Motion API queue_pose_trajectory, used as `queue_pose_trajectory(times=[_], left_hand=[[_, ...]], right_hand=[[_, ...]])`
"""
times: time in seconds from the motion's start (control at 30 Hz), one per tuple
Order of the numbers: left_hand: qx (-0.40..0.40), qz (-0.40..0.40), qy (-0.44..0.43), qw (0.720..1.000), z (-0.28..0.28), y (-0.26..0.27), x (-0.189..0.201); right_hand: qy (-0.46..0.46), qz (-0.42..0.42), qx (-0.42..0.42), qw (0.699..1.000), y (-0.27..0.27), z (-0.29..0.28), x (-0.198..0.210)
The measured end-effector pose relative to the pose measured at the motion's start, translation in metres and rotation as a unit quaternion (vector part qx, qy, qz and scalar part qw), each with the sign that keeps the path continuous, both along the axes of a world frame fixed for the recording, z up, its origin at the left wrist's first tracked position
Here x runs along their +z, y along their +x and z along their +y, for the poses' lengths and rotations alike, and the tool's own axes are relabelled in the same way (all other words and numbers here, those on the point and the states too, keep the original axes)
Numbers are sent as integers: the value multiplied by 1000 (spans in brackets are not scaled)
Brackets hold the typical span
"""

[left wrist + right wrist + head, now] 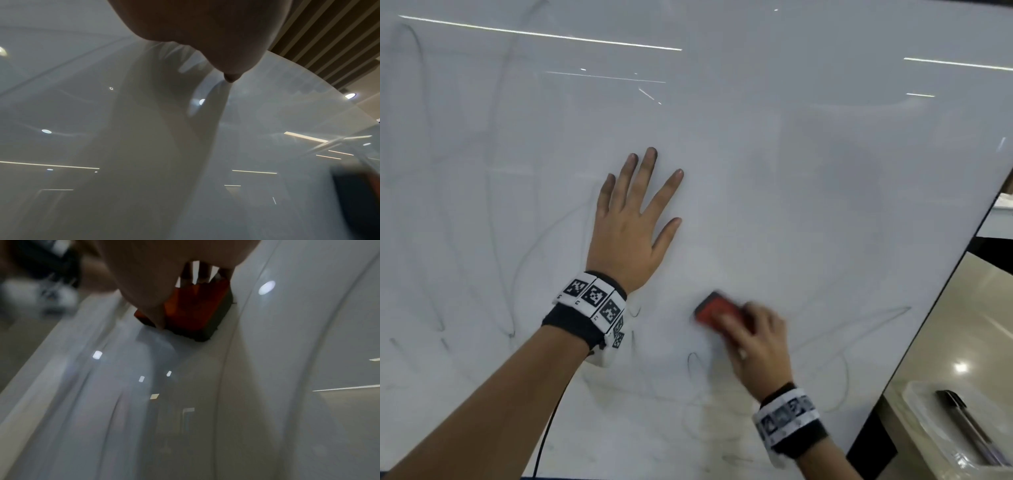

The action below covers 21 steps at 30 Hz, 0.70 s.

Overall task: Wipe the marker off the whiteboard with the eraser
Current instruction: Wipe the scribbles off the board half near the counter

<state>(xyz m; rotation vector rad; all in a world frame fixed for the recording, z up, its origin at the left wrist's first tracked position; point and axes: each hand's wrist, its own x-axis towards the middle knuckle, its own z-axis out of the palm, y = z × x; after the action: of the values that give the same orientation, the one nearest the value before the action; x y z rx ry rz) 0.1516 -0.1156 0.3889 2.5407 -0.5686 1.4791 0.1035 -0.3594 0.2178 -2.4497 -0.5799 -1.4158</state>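
Glossy whiteboard (pixel 808 171) across nearly the whole head view, faint grey marker loops (pixel 835 373) at left and along the near edge. Left hand (pixel 626 236) flat on the board, fingers straight and spread. Right hand (pixel 760 346) curled over the red eraser (pixel 717 310), pressed to the board, motion-blurred. Clear tray (pixel 914 397) off the right edge, dark pen (pixel 962 421) inside.

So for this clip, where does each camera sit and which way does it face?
Head: on the person's head, looking down at the whiteboard; left hand flat, right hand gripping the eraser.
Left wrist: under the left hand, looking along the board.
Right wrist: under the right hand, facing the eraser.
Shared: all three show the board; the eraser's blurred edge also enters the left wrist view.
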Motion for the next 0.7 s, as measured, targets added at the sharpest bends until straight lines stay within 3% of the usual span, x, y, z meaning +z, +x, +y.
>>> queue_pose_trajectory(times=[0.13, 0.2, 0.27, 0.33, 0.4, 0.47, 0.53, 0.63, 0.7], left_hand=[[-5, 3, -15, 1000, -4, 1, -2], [-5, 9, -23, 1000, -6, -1, -4], [-4, 8, -27, 1000, -7, -1, -5], [-1, 5, -23, 1000, -6, -1, -5], [1, 5, -19, 1000, -4, 0, -5], [1, 3, -17, 1000, -4, 0, -5], [2, 0, -17, 1000, -4, 0, -5], [-2, -3, -20, 1000, -3, 1, -6], [-2, -9, -25, 1000, -3, 2, -6]], right_hand=[[267, -101, -47, 957, 8, -35, 79], [327, -106, -65, 937, 12, -27, 78], [284, -74, -55, 954, 10, -4, 46], [152, -14, -31, 988, 1, 12, -5], [63, 42, -27, 997, -8, 11, -45], [69, 53, -17, 996, -11, 2, -46], [158, 18, -19, 987, -9, -10, -19], [347, -60, -62, 934, 3, -31, 54], [368, -60, -54, 926, 6, -25, 95]])
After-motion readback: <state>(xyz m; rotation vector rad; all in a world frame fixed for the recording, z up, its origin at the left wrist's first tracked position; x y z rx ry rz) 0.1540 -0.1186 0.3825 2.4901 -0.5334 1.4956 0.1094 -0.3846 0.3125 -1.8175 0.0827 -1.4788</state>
